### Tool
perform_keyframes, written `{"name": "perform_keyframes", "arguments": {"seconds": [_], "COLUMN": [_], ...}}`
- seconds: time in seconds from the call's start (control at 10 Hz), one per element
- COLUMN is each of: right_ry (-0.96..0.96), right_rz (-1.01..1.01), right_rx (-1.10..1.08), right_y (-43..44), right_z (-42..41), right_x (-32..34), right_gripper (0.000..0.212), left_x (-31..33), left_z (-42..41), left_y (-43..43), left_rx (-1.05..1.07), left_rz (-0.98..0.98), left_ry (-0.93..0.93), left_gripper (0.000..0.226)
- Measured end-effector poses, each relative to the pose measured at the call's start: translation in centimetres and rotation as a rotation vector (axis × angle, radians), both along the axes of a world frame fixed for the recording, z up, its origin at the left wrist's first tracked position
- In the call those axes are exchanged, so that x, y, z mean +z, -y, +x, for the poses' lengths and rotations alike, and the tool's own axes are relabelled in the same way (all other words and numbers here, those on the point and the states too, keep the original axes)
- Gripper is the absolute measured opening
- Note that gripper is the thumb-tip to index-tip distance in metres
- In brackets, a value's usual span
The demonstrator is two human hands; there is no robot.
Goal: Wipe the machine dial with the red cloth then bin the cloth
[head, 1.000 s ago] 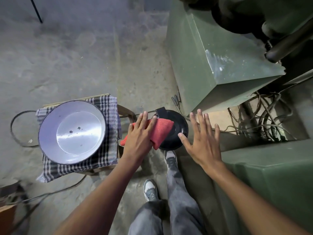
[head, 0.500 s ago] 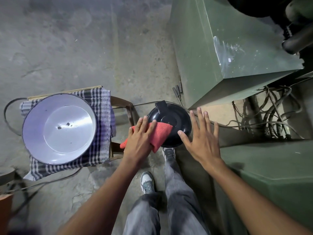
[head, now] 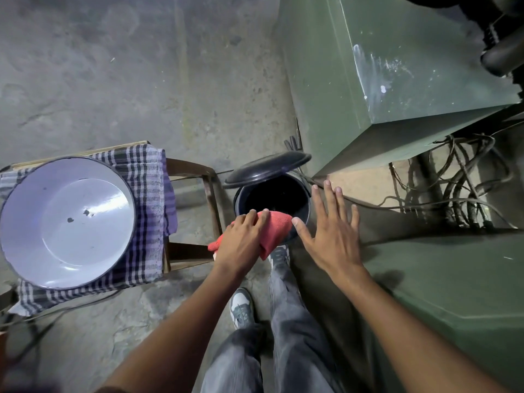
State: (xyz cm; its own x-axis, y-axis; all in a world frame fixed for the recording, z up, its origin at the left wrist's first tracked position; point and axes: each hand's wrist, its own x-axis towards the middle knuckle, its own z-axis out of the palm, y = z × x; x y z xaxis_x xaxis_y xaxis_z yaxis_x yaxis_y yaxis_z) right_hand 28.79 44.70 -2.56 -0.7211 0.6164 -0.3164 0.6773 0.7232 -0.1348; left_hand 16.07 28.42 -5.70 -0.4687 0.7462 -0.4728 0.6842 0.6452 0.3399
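Observation:
A small black pedal bin (head: 304, 194) stands on the floor with its lid (head: 266, 168) tipped up and its dark inside showing. My left hand (head: 242, 242) holds the red cloth (head: 276, 229) at the bin's near rim, and the cloth's far edge hangs over the opening. My right hand (head: 330, 231) hovers flat with fingers spread, just right of the bin, holding nothing. One shoe (head: 279, 256) sits at the bin's base, under the cloth. The machine dial is not in view.
A white enamel basin (head: 66, 222) rests on a checked cloth (head: 147, 191) over a wooden stool, left of the bin. Green machine housings (head: 368, 80) rise to the right, with tangled cables (head: 465, 188) between them. Bare concrete floor lies beyond.
The bin lid, closed before, has swung up and open. My left hand with the cloth has moved to the opening's near rim. My right hand stays spread beside the bin.

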Motion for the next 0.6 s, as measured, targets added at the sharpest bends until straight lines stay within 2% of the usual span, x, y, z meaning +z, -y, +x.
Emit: {"name": "perform_keyframes", "arguments": {"seconds": [0.2,0.3,0.6], "right_ry": [-0.004,0.005,0.009], "right_rz": [-0.03,-0.037,-0.056], "right_rx": [-0.04,-0.048,-0.039], "right_y": [-1.4,-1.8,-2.5], "right_z": [0.4,0.9,1.1], "right_x": [-4.2,-5.5,-5.5], "right_gripper": [0.081,0.081,0.082], "left_x": [-4.6,-6.2,-6.0], "left_z": [0.1,0.6,0.9], "left_y": [-4.7,-5.8,-6.0], "left_rx": [-0.023,-0.02,0.004], "left_rz": [-0.024,0.009,0.048], "left_ry": [-0.005,-0.034,-0.151], "left_gripper": [0.081,0.054,0.068]}}
